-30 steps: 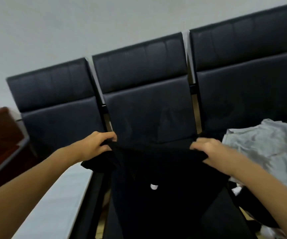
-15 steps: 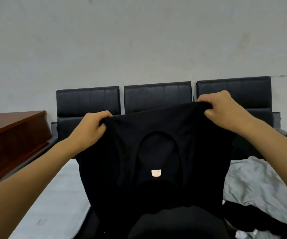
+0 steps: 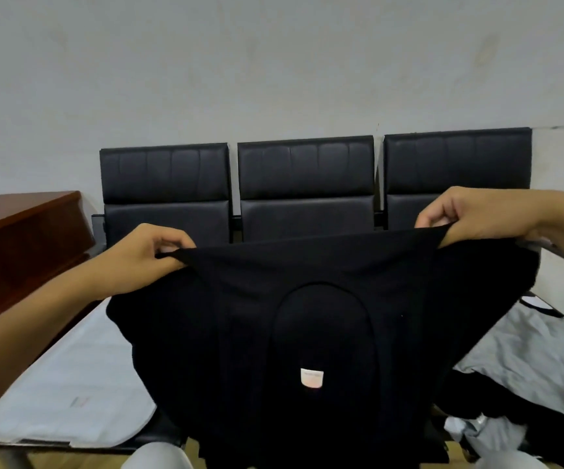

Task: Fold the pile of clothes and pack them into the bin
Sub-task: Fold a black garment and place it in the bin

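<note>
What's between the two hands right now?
In the head view, the black shirt's top edge is stretched taut from the left hand to the right hand; nothing else lies between them.

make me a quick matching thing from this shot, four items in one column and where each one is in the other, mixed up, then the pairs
Items:
1. black shirt
2. grey garment
3. wooden desk
4. white label

Places:
A. far left of the view
B. lying at lower right
C. held up by left hand and right hand
D. inside the shirt's neckline

Pairs: 1-C, 2-B, 3-A, 4-D
</note>
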Demonstrator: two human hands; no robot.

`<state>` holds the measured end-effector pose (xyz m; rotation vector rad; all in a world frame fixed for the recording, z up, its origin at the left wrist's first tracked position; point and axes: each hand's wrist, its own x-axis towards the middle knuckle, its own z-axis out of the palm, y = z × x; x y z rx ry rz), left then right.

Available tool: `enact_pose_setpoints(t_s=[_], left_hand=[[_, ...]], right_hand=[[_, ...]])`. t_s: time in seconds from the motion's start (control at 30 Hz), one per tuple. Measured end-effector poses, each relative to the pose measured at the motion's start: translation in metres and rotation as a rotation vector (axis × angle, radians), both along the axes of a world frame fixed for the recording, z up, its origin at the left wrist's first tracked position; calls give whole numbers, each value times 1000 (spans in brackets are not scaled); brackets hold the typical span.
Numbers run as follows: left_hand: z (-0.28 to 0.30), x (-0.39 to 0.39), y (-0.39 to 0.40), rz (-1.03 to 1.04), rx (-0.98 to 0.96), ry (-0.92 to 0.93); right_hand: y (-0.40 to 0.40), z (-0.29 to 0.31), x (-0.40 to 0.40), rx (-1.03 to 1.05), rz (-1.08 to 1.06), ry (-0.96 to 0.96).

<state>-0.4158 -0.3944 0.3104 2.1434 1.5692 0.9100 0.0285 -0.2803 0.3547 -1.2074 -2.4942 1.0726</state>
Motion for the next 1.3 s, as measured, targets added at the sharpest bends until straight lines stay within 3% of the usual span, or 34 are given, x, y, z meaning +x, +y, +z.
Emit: enact_pose_setpoints(t_s=[0.13,0.23,0.37,0.53,0.67,0.8,1.0,1.17,1.3], left_hand=[[-36,-7,35,37,-109,-65],[-77,-14,76,59,-146,16],[-157,-30,155,169,-213,208],[-247,-36,226,202,-293,304],[-299,-40,273,201,-321,358],[-345,-44,322,196,-393,374],[-371,-49,374,120,-330,290],[-329,-48,386,113,-172,260],[-288,-42,350,102,-35,248]], right_hand=[[44,-31,-7,-169,-25,14],[89,-72,-18,-221,-53,-114],[175,-177,-43,4,-112,-285],[241,-307,-65,130,-276,-267],[274,-367,-68,134,-376,-248],[314,-410,-71,155,-291,-292],[353,-412,-70,262,-253,-246],[359,-374,-72,420,-290,-69],[331,-333,-68,512,-254,10]])
